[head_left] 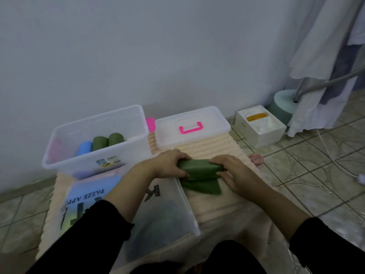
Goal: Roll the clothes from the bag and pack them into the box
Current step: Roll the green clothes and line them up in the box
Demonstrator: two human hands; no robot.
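A green cloth (201, 176) lies partly rolled on the peach ribbed mat (217, 202), its loose end spread toward me. My left hand (167, 165) grips the roll's left end and my right hand (229, 171) grips its right end. The clear plastic box (94, 155) stands at the back left and holds a blue roll (85, 148), two green rolls (107, 140) and something pink at its left side. A translucent zip bag (158, 214) with printed letters lies under my left forearm, with dark clothes showing inside.
The box's clear lid (189, 139) with a pink handle rests at the back of the mat. A white carton (260, 129) sits on the tiled floor to the right, beside a round stand base with hanging white garments. A small pink object (256, 159) lies at the mat's right edge.
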